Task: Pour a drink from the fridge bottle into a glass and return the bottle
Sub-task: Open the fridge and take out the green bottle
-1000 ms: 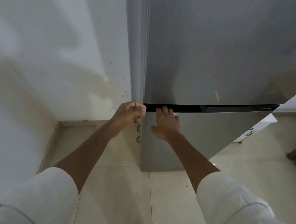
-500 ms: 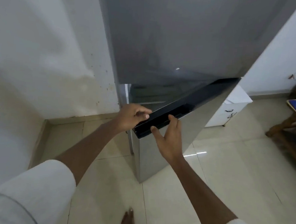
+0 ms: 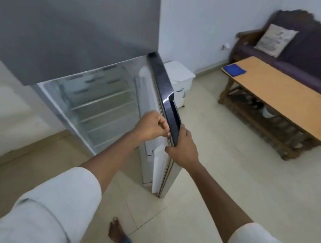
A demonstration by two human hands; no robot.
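Observation:
A grey two-door fridge fills the upper left. Its lower door stands swung wide, seen edge-on with a dark top rim. My left hand is closed around the door's inner edge near the top corner. My right hand wraps the same corner from the outer side. The lit compartment shows several bare glass shelves. No bottle or glass is visible in this view; the door's inner racks are mostly hidden.
A white low cabinet stands just behind the door against the wall. To the right are a wooden coffee table with a blue cloth and a dark sofa with a cushion. My bare feet are on the tiled floor.
The lower fridge door went from shut to swung wide. Both hands followed its top corner to the right, and my view turned right toward the room.

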